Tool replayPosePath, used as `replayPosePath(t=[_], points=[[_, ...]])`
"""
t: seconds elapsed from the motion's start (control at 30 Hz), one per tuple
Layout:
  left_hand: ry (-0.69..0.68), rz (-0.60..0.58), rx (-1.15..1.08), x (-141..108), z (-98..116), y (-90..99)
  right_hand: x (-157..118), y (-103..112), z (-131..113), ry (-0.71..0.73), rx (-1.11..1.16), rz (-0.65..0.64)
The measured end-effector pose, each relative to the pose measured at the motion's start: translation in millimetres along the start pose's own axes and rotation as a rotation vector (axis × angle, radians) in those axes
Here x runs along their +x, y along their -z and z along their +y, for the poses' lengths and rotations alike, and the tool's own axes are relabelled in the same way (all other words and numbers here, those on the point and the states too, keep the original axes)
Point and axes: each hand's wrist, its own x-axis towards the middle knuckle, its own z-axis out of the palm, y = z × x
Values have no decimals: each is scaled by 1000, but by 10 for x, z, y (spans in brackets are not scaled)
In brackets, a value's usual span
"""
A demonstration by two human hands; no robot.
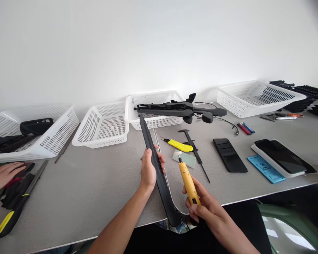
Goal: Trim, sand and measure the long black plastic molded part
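My left hand [149, 171] is wrapped round a long black plastic trim piece [159, 176], tilted with its far end near a basket. In my right hand [204, 203] is a yellow pen-like rotary tool [188, 181], its narrow metal tip pointing away from me and its base near the table's edge. Tip and trim piece are apart. Just beyond the tool lie a pale translucent plate [184, 158], a yellow box cutter [180, 145] and dark calipers [196, 150].
White baskets [86, 139] line the wall; black plastic parts [169, 112] lie across the middle one. A black phone [230, 155], a blue case [266, 169] and lighters [246, 128] are on the right. At left, another person's hand [5, 173] rests beside a yellow-black handled file [21, 204].
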Motion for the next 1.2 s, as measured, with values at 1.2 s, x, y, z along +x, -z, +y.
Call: replayPosePath(t=[1.2], points=[[52,-53,-165,166,197,197,738,-119,18,470,-1119,423]])
